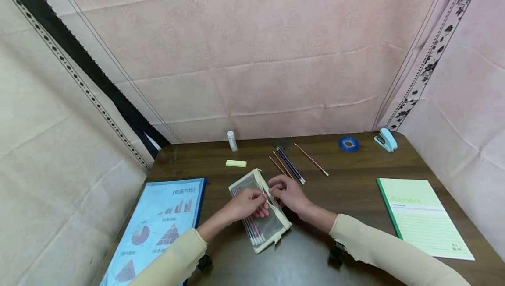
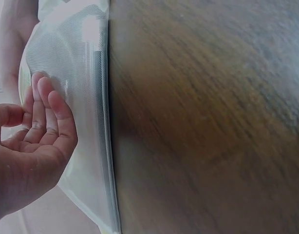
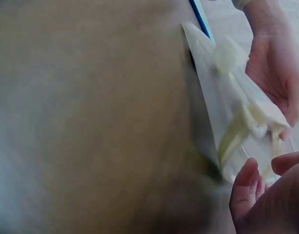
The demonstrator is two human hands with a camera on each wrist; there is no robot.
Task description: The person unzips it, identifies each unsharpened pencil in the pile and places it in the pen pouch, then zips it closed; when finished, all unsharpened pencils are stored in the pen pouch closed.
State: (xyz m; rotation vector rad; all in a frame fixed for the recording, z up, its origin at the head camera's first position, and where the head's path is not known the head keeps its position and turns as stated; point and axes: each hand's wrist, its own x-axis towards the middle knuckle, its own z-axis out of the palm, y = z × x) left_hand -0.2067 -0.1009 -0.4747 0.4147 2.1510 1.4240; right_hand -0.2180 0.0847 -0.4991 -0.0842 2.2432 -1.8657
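A see-through mesh pencil case [image 1: 275, 228] with cream edging lies slanted on the table, its zipped side parted. Several pencils [image 1: 254, 230] show through the mesh along its left side. My left hand [image 1: 246, 203] pinches the parted edge between thumb and forefinger, its other fingers lying over the mesh [image 2: 86, 92]. Facing it, my right hand [image 1: 289, 194] holds the opposite cream edge with its fingertips. In the right wrist view the cream strip [image 3: 234, 134] gapes between the two hands. Past the case lie several loose pencils [image 1: 291, 165], dark blue and reddish brown.
A blue folder [image 1: 173, 216] with printed charts lies at left, a green-edged notepad [image 1: 428, 220] at right. Along the back stand or lie a glue stick [image 1: 232, 141], yellow sticky notes [image 1: 236, 163], blue tape [image 1: 349, 143] and a light blue stapler [image 1: 386, 140].
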